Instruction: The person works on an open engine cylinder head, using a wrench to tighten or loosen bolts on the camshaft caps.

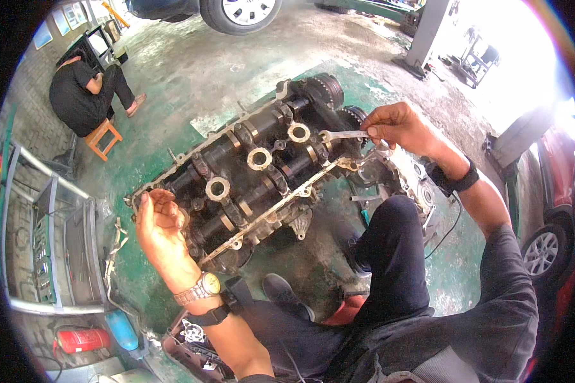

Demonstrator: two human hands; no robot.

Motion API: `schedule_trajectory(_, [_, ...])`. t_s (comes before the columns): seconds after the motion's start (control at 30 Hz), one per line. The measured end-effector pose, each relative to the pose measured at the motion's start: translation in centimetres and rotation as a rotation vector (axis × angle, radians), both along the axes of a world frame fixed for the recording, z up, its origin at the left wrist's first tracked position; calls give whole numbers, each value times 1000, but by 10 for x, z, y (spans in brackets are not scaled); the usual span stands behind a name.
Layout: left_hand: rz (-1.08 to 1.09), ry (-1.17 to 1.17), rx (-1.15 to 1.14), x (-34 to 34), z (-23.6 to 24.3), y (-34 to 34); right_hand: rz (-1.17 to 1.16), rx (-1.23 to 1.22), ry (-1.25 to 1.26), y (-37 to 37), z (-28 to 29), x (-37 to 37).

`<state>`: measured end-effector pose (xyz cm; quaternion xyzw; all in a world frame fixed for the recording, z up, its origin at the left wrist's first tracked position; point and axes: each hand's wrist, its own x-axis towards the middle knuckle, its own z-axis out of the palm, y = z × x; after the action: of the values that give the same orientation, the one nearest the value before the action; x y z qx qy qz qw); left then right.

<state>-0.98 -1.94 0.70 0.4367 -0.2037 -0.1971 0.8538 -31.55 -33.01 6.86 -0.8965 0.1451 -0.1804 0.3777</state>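
In front of me lies a dark, oily engine cylinder head [271,207] with its camshafts exposed and two toothed sprockets [326,91] at its far right end. Pinched in the fingers of my right hand [396,127] is a metal wrench [348,135]. The wrench's head sits at a bolt by a camshaft cap near the right end. My left hand [156,223] is at the left end of the cylinder head, palm turned up. Its fingers are loosely curled and apart, with nothing seen in them. Three pale round tube openings [259,158] line the middle.
Beside my right knee lies a pale metal engine cover [418,182]. A metal rack [51,223], a red fire extinguisher [83,339] and a blue cylinder [121,329] are at left. Farther off, a person [76,92] sits on a wooden stool [102,138]. A lift post [431,35] stands beyond.
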Motion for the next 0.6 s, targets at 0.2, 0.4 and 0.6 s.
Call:
schedule_trajectory(0.2, [21, 6, 3, -1, -1, 0, -23, 63, 130, -7, 7, 14])
schedule_trajectory(0.4, [38, 26, 18, -2, 0, -1, -75, 145, 183, -3, 8, 17])
schedule_trajectory(0.6, [51, 22, 21, -1, -1, -2, -35, 192, 105, -3, -3, 16])
